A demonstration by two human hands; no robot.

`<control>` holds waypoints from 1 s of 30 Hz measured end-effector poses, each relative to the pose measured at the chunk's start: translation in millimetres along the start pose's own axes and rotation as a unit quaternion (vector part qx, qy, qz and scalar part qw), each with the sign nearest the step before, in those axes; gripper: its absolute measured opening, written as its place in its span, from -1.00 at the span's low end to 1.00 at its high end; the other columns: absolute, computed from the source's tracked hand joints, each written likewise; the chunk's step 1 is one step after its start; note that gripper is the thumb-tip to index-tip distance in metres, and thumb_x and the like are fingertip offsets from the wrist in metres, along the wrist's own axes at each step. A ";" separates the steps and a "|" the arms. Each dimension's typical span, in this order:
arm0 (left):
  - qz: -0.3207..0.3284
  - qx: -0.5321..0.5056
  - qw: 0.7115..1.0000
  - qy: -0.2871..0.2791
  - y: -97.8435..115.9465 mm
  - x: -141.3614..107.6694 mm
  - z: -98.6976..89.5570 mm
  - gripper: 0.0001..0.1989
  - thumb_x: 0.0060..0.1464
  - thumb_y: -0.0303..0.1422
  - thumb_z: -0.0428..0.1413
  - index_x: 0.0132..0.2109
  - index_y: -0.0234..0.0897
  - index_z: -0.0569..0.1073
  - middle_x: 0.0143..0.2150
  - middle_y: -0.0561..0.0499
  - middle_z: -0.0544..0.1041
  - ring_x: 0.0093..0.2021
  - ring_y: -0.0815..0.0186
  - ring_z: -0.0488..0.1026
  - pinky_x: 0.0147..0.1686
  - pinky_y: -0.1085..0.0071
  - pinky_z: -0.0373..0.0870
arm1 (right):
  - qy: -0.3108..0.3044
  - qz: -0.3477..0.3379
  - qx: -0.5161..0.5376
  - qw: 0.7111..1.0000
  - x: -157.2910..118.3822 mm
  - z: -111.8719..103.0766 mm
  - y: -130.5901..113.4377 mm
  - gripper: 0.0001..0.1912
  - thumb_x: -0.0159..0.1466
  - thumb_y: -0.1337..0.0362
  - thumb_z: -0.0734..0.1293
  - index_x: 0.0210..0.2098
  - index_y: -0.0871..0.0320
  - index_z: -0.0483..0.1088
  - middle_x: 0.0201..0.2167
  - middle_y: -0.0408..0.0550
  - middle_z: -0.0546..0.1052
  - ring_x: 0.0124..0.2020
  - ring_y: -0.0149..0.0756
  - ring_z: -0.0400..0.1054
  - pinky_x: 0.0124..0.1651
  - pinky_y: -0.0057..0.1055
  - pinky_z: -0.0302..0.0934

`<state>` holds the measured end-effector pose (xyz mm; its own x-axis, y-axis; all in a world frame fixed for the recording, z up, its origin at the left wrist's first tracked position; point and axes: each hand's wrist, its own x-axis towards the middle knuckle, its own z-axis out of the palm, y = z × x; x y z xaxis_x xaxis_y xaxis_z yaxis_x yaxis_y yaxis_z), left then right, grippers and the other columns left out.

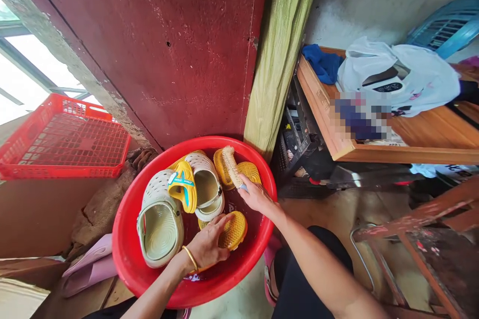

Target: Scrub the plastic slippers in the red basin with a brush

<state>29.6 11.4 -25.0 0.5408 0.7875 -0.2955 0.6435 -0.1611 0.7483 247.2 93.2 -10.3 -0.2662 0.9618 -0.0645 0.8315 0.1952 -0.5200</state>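
Observation:
A red basin holds wet footwear in a little dark water. My left hand, with a gold bangle at the wrist, grips a yellow sandal that lies sole up near the basin's front. In my right hand is a scrub brush with pale bristles; its handle is mostly hidden by my fingers. The brush is over more yellow soles at the back right. To the left sit two white clogs, with a small yellow sandal with a blue-marked strap resting on them.
A red plastic crate stands at the left, with pink slippers beside the basin. Behind are a dark red panel and a yellowish post. At right are a wooden tray-like table with bags and a worn wooden stool.

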 end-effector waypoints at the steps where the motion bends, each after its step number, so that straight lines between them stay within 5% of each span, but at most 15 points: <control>1: 0.003 -0.032 0.999 0.005 1.7 -2.1 -4.2 0.02 -0.26 -0.45 0.21 0.44 -0.21 0.20 0.47 -0.22 0.26 0.42 -0.06 0.24 0.42 0.07 0.14 | 0.001 0.001 0.001 1.000 -0.5 -0.5 0.1 -0.37 0.44 0.25 0.24 0.47 0.12 0.12 0.18 0.09 0.57 0.12 -0.10 0.51 0.16 -0.23 0.34; 8: 0.013 -0.267 0.963 0.018 -0.7 -16.5 -19.2 0.04 -0.21 -0.41 0.25 0.48 -0.14 0.16 0.48 -0.13 0.26 0.51 -0.04 0.07 0.49 0.03 -0.11 | 0.000 -0.004 0.018 1.000 -3.1 -4.0 -2.4 -0.37 0.44 0.24 0.22 0.48 0.12 0.10 0.19 0.09 0.56 0.12 -0.10 0.51 0.15 -0.25 0.34; 13: 0.007 -0.367 0.930 0.007 1.7 -25.5 -38.7 0.07 -0.15 -0.33 0.33 0.51 -0.06 0.10 0.47 -0.15 0.29 0.43 -0.12 0.23 0.37 -0.07 0.22 | 0.000 -0.004 0.027 1.000 -3.3 -7.2 -3.2 -0.36 0.45 0.23 0.23 0.48 0.09 0.09 0.14 0.07 0.60 0.07 -0.11 0.53 0.11 -0.26 0.35; 18: 0.016 -0.405 0.910 0.086 13.5 -33.9 -68.3 0.07 -0.14 -0.30 0.34 0.50 -0.02 0.11 0.46 -0.16 0.30 0.40 -0.16 0.27 0.30 -0.05 0.34 | 0.032 -0.005 0.037 0.999 -9.5 -8.3 -13.6 -0.40 0.45 0.24 0.23 0.45 0.15 0.17 0.06 0.12 0.63 0.02 -0.09 0.55 0.06 -0.28 0.38; 25: 0.003 -0.410 0.893 0.185 4.4 -34.0 -84.0 0.03 -0.16 -0.27 0.36 0.47 -0.12 0.20 0.42 -0.20 0.37 0.42 -0.20 0.24 0.28 -0.01 0.37 | 0.079 -0.242 -0.049 0.966 -32.2 -8.8 -45.5 -0.50 0.52 0.17 0.13 0.41 -0.08 0.25 -0.16 -0.01 0.64 -0.20 -0.20 0.55 -0.11 -0.36 0.42; 30: 0.044 -0.431 0.886 0.167 -5.8 -37.8 -85.2 0.02 -0.17 -0.32 0.35 0.46 -0.02 0.21 0.47 -0.14 0.29 0.47 -0.18 0.14 0.32 0.00 0.31 | 0.072 -0.150 -0.118 0.979 -23.3 -16.5 -30.5 -0.54 0.50 0.23 0.16 0.34 -0.10 0.35 -0.27 -0.05 0.63 -0.35 -0.22 0.53 -0.29 -0.40 0.39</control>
<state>-40.8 33.2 32.5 0.2850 0.9497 -0.1297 -0.1238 0.1706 0.9775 236.1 68.0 21.1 -0.4586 0.8682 0.1897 0.8207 0.4956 -0.2842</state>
